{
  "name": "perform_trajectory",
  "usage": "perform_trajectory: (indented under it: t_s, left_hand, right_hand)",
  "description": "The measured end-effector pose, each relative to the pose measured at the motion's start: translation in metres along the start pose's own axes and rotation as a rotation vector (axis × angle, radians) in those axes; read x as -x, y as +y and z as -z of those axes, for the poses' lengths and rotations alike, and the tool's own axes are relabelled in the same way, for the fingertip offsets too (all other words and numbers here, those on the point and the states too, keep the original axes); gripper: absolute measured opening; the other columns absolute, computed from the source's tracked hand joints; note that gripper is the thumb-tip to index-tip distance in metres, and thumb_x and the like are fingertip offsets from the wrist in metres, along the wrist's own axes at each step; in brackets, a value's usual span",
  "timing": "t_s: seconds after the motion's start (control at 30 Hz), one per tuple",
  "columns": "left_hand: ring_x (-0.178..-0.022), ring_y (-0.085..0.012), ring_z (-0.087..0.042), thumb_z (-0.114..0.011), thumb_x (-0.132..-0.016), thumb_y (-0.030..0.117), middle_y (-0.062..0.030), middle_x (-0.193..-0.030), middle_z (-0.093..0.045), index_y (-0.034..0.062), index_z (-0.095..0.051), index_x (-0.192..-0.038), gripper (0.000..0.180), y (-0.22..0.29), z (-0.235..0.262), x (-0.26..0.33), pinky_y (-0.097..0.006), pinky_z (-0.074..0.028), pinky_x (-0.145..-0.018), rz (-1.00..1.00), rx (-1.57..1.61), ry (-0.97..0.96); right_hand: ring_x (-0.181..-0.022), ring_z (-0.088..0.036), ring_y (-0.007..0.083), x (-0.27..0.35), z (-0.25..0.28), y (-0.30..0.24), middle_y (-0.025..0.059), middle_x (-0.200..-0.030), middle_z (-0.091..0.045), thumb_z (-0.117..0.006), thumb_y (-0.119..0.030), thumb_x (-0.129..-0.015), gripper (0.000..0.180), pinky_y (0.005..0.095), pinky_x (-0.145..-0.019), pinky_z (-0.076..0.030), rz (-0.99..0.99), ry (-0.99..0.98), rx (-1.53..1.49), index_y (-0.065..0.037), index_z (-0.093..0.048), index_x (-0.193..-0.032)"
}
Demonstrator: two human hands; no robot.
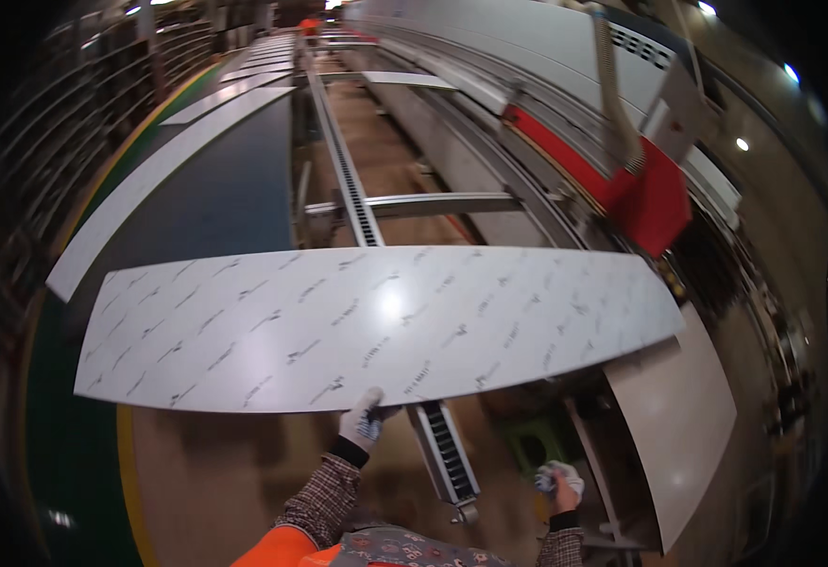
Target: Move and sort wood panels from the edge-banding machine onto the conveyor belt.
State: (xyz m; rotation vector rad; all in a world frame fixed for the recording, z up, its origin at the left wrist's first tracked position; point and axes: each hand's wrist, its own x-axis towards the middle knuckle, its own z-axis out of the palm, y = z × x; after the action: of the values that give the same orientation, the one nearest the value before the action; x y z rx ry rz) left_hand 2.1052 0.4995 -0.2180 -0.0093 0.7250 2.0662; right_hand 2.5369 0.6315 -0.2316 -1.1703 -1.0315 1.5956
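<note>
A long white panel (390, 331), covered with film bearing repeated dark print, stretches crosswise in front of me. My gloved left hand (365, 421) grips its near edge, thumb on top and fingers underneath. Lower right, my gloved right hand (560, 484) is apart from the panel with its fingers curled closed; whether anything is inside cannot be made out. The panel lies across a metal roller rail (444, 452) whose near end comes out below it, between my hands. Under the panel's right end sits a pale board (683, 425), close to my right hand.
On the right runs a long white machine with a red guard (650, 198) and a ribbed hose (612, 85). Dark and white panels (215, 180) are laid out at left. A metal crossbar (447, 203) joins the rails. A person in orange (310, 26) is far off.
</note>
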Motion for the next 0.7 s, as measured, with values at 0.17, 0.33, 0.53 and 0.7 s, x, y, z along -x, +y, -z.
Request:
perform_trajectory:
  t_s: [0.17,0.33,0.53,0.7]
  left_hand:
    - [-0.096,-0.0275,-0.062,-0.057,-0.086,0.008,-0.0134,-0.106,-0.061,-0.0004,-0.056,-0.109,0.025,0.041,0.01,0.022,-0.043,-0.054,-0.08,0.078,-0.026,-0.036]
    - [-0.091,-0.0246,-0.062,-0.059,-0.083,0.014,-0.0109,-0.097,-0.064,0.0025,-0.06,-0.095,0.017,0.134,0.066,0.021,-0.04,-0.054,-0.077,0.158,-0.172,-0.016]
    - [-0.108,-0.0305,-0.055,-0.057,-0.081,0.02,-0.0121,-0.114,-0.06,0.0042,-0.057,-0.113,0.036,0.223,0.153,-0.049,-0.049,-0.046,-0.089,0.001,-0.207,0.186]
    - [-0.111,-0.0331,-0.05,-0.063,-0.075,0.021,-0.0173,-0.12,-0.057,-0.0034,-0.053,-0.12,0.052,0.2,0.117,-0.111,-0.044,-0.033,-0.099,-0.211,-0.394,0.386]
  right_hand:
    - [-0.095,-0.06,0.0179,-0.036,-0.068,-0.069,0.0126,-0.105,-0.062,-0.054,-0.004,-0.089,0.023,0.0279,-0.082,-0.049,0.452,0.105,0.527,0.002,-0.055,-0.112]
    - [-0.098,-0.059,0.0309,-0.03,-0.14,-0.143,0.0169,-0.105,-0.062,-0.062,-0.004,-0.077,0.03,0.0356,-0.089,-0.046,0.894,0.383,1.286,0.001,-0.061,-0.107]
    - [-0.107,-0.055,0.031,-0.079,-0.088,-0.121,0.0146,-0.112,-0.062,-0.056,-0.031,-0.085,0.036,0.0387,-0.095,-0.042,0.702,0.648,1.706,-0.004,-0.063,-0.108]
    - [-0.107,-0.053,0.0274,-0.076,-0.003,-0.096,0.0093,-0.114,-0.059,-0.056,-0.032,-0.085,0.034,0.0396,-0.088,-0.045,0.483,0.938,1.775,-0.008,-0.059,-0.107]
